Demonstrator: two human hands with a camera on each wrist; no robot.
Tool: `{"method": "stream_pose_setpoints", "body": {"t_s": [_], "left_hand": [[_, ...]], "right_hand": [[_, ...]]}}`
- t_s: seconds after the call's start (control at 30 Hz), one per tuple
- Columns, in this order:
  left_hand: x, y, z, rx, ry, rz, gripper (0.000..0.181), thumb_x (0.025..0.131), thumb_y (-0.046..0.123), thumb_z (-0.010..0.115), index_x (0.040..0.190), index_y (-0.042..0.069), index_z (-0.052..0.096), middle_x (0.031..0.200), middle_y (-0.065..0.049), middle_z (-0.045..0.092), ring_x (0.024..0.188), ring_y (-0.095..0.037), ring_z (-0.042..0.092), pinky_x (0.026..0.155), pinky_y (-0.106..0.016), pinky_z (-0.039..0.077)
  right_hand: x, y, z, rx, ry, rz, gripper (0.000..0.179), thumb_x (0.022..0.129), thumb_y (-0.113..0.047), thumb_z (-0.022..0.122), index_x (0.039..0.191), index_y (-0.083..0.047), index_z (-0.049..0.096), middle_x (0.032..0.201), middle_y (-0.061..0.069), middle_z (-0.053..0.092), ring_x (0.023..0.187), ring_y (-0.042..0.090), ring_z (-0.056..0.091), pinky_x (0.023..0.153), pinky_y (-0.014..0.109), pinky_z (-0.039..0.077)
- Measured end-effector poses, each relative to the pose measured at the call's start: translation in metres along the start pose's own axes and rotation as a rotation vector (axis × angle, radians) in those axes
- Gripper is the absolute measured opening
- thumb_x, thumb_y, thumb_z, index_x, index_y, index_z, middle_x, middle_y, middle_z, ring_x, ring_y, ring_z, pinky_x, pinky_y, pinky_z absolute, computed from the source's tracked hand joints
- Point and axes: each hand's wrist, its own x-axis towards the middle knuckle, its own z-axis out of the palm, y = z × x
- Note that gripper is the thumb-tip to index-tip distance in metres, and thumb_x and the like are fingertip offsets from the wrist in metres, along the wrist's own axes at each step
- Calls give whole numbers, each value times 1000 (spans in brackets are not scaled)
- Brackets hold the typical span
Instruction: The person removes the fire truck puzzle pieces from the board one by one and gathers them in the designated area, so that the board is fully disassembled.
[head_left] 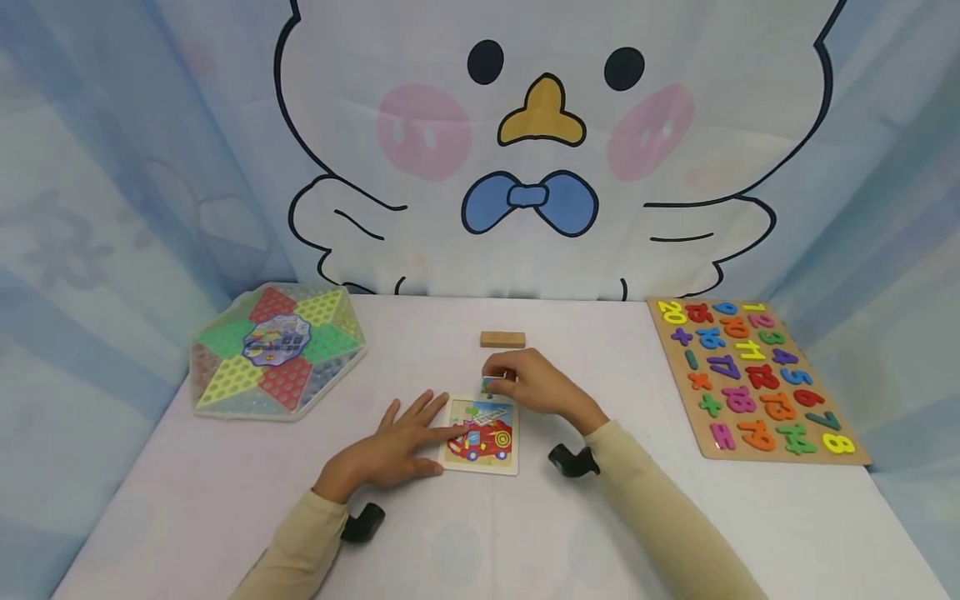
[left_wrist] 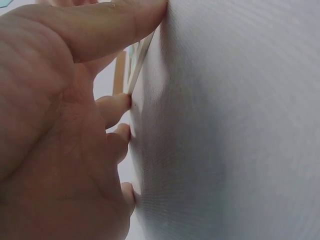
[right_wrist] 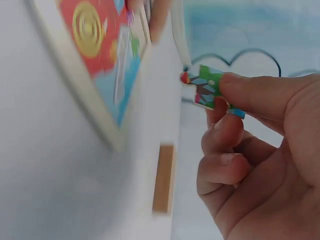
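A small square jigsaw puzzle (head_left: 480,468) with a red fire truck picture and a pale frame lies on the table. My left hand (head_left: 393,450) rests at its left side with fingers spread, the index finger lying across the picture. In the left wrist view, the thumb (left_wrist: 112,30) and fingertips touch the white surface and the puzzle's edge. Just above the puzzle's far edge, my right hand (head_left: 536,383) pinches a puzzle piece (right_wrist: 206,87) between thumb and fingers. That piece is green and blue with bits of red; the fingers partly cover it.
A wooden block (head_left: 502,339) lies beyond the right hand. To the left is a hexagonal Chinese checkers board (head_left: 277,350); on the right, a wooden number board (head_left: 757,383) with colourful numerals. A printed curtain (head_left: 540,258) hangs behind the white table (head_left: 465,558).
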Motion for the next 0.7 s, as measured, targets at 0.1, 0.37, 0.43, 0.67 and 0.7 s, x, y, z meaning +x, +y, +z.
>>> {"method": "stream_pose_setpoints", "body": {"t_s": [0.1,0.37,0.43,0.67,0.7], "left_hand": [[1,2,0,-2,1,-18,58,95,24,72,150,23,54,170,-16,15,157,-37,-1,118,-68,-8],[1,2,0,-11,7,-5,58,94,22,73,150,23,55,170,-16,15,156,-38,0,118,-68,-7],[1,1,0,-16,8,0,58,94,22,73,150,22,55,170,-17,15,156,-38,0,118,-68,-7],[1,0,1,-23,12,-7,58,94,22,73,149,23,55,170,-16,15,157,-37,0,118,-67,-8],[1,0,1,-24,12,-7,58,94,22,73,149,23,55,170,-16,15,157,-37,0,118,-67,-8]], "right_hand": [[-11,12,-13,2,19,88,4,98,-10,68,97,-9,72,84,-5,65,76,14,55,69,30,49],[-30,40,-21,19,-35,206,3,94,-6,71,95,-5,68,81,-1,61,76,14,53,70,30,47],[-31,43,-19,13,-30,212,4,93,-5,71,95,-6,68,82,-1,61,76,15,53,71,31,46],[-30,47,-15,-46,-3,190,5,91,-3,72,95,-7,69,86,1,61,79,16,53,74,32,47],[-29,48,-15,-55,-3,186,5,91,-3,72,95,-7,69,86,1,61,80,16,53,74,33,47]]}}
